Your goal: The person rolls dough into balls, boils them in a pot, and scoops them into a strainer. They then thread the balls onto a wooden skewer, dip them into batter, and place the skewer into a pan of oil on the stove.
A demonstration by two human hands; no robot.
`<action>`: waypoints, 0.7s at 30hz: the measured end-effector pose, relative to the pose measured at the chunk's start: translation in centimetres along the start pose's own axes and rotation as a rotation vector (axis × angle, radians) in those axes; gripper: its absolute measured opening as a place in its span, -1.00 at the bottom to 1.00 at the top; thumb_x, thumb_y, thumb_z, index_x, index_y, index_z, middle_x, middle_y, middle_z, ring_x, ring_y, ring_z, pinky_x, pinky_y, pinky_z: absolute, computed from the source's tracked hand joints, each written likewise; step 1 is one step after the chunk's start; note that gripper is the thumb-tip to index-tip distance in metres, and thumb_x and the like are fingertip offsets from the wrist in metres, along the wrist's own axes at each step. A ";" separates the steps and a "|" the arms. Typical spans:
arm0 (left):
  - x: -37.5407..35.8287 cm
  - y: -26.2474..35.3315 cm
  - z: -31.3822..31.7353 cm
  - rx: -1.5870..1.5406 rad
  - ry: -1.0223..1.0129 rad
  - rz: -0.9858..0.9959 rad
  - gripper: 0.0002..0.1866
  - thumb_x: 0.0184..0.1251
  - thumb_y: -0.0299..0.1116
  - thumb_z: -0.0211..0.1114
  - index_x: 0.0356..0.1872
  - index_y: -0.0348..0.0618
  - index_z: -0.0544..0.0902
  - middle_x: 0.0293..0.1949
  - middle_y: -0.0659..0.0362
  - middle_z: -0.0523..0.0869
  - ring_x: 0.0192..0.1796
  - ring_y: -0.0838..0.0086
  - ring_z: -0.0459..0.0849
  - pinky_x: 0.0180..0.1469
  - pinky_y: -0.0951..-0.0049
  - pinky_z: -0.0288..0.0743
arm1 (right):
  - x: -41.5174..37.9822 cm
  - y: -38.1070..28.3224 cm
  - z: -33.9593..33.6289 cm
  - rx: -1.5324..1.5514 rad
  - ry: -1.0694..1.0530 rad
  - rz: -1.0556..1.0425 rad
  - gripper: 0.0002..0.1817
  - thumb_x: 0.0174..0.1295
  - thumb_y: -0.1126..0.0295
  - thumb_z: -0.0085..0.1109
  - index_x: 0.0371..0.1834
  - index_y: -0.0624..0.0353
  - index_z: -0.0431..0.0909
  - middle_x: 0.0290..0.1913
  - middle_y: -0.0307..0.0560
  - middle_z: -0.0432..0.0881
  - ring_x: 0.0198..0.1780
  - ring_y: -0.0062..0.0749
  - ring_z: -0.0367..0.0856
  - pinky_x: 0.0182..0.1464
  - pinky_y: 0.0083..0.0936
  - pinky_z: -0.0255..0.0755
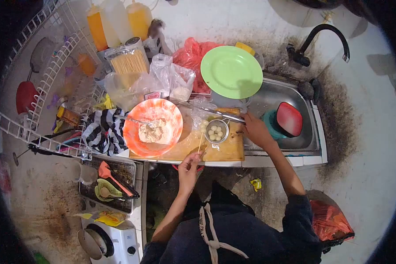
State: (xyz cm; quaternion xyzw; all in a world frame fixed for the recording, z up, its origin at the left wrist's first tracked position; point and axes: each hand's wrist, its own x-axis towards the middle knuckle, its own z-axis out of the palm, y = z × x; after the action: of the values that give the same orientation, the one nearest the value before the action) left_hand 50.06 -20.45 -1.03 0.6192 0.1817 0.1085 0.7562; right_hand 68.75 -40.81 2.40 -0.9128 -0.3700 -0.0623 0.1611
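Note:
My left hand (188, 170) is closed in a pinch on a thin wooden skewer (200, 143), which points up over the front of the wooden cutting board (231, 152). Small pale balls sit near its tip. Just to the right, a small round wire strainer (216, 140) holds several pale round balls (215, 131). My right hand (256, 130) is closed at the strainer's handle end, above the right side of the board; its fingers are partly hidden. A long silvery utensil (207, 108) lies behind the strainer and reaches to those fingers.
An orange-and-white bowl (174, 119) holds floury crumbs and a spoon. Behind stand a green plate (231, 70), plastic bags, a tub of skewers (130, 61) and bottles. A red bowl (289, 119) sits in the sink (310, 141). A wire rack (42, 101) is at left.

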 end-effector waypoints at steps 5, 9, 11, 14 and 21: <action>0.4 -0.3 0.2 -0.056 0.011 -0.018 -0.72 0.35 -0.31 0.08 -0.07 -0.29 0.56 -0.21 0.22 0.63 -0.24 0.68 0.48 -0.13 0.66 0.33 | -1.1 -0.1 -1.7 -0.022 0.056 0.039 -0.65 0.13 0.32 0.09 -0.06 0.24 0.36 -0.18 0.05 0.46 -0.24 -0.03 0.55 -0.27 -0.21 0.45; 0.9 -0.9 0.3 -0.083 0.021 0.003 -0.73 0.35 -0.31 0.08 -0.08 -0.29 0.57 -0.21 0.21 0.63 -0.22 0.68 0.49 -0.10 0.66 0.33 | -2.1 -0.8 -4.2 -0.047 0.124 -0.024 -0.65 0.06 0.37 0.17 -0.08 0.18 0.40 -0.23 -0.01 0.49 -0.26 -0.08 0.55 -0.29 -0.26 0.44; 1.0 -1.2 0.1 -0.066 0.031 -0.015 -0.73 0.35 -0.31 0.08 -0.09 -0.30 0.57 -0.19 0.20 0.64 -0.19 0.67 0.51 -0.07 0.65 0.33 | -3.2 -1.7 -5.1 -0.022 0.105 0.002 -0.63 0.05 0.37 0.18 -0.05 0.14 0.42 -0.26 -0.02 0.49 -0.27 -0.09 0.54 -0.30 -0.28 0.44; 0.9 -0.1 0.3 -0.065 0.059 -0.093 -0.72 0.35 -0.31 0.08 -0.09 -0.30 0.57 -0.21 0.23 0.65 -0.22 0.68 0.49 -0.08 0.64 0.34 | -5.3 -2.9 -5.6 0.097 0.070 0.055 -0.60 0.06 0.38 0.19 0.01 0.10 0.43 -0.27 0.00 0.51 -0.26 -0.06 0.53 -0.27 -0.30 0.43; 1.0 0.5 0.1 -0.089 0.071 -0.081 -0.72 0.32 -0.29 0.13 -0.11 -0.30 0.59 -0.22 0.27 0.65 -0.28 0.69 0.46 -0.12 0.66 0.33 | -7.9 -2.8 -4.8 0.207 0.066 0.052 -0.56 0.09 0.37 0.16 0.11 0.00 0.42 -0.29 0.00 0.50 -0.28 -0.06 0.53 -0.26 -0.27 0.43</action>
State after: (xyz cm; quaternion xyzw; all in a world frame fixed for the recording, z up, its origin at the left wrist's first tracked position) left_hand 51.05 -20.02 -0.67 0.5729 0.2283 0.1078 0.7798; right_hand 61.20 -45.76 5.79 -0.8980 -0.3453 -0.0495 0.2682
